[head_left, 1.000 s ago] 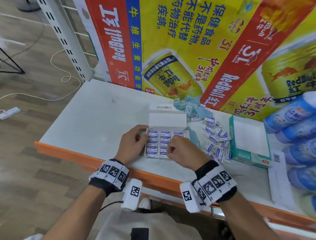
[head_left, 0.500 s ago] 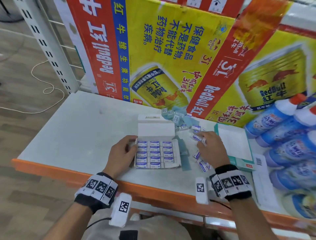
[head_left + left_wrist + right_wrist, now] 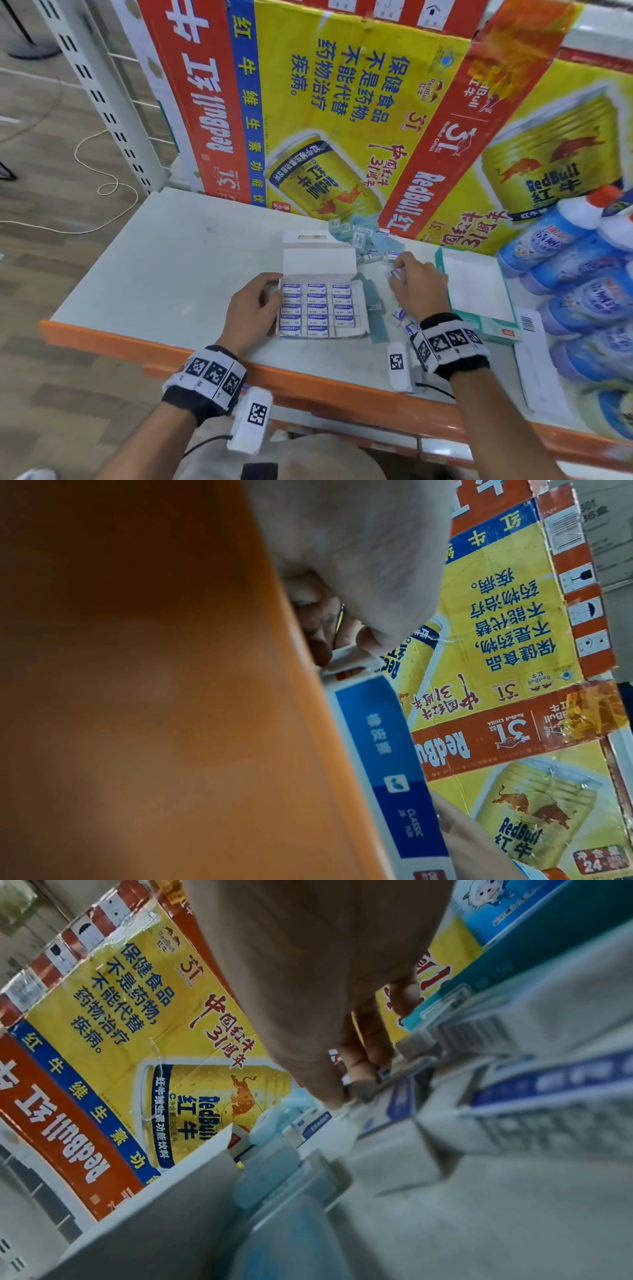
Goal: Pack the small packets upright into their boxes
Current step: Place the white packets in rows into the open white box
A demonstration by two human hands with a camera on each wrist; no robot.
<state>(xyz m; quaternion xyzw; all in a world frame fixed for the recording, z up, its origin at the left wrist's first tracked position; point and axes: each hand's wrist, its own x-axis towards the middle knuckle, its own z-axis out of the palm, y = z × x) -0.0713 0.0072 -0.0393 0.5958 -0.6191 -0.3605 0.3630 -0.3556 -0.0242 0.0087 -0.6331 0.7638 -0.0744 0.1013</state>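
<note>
An open white box (image 3: pixel 362 310) lies on the white shelf top (image 3: pixel 171 267), lid flap folded back, with three columns of small blue-and-white eraser packets (image 3: pixel 317 308) standing in it. My left hand (image 3: pixel 255 303) grips the box's left wall; the left wrist view shows the blue side of the box (image 3: pixel 387 750) under the fingers (image 3: pixel 318 637). To the right of the box my right hand (image 3: pixel 399 277) curls over a pile of loose packets (image 3: pixel 406 323) and pinches one small packet (image 3: pixel 394 274). The right wrist view shows its fingertips (image 3: pixel 363 1069) down among the packets (image 3: pixel 394 1104).
A teal box (image 3: pixel 479 294) lies right of the pile, with blue bottles (image 3: pixel 582 274) beyond it and a barcoded sheet (image 3: pixel 534 359) in front. Pale blue wrappers (image 3: pixel 359 233) lie behind the open box. A Red Bull carton (image 3: pixel 342 120) walls the back; an orange rim (image 3: pixel 308 380) fronts the shelf.
My right hand has left the open box and moved right to the loose pile, where it now pinches a packet. The left hand has stayed on the box's left side.
</note>
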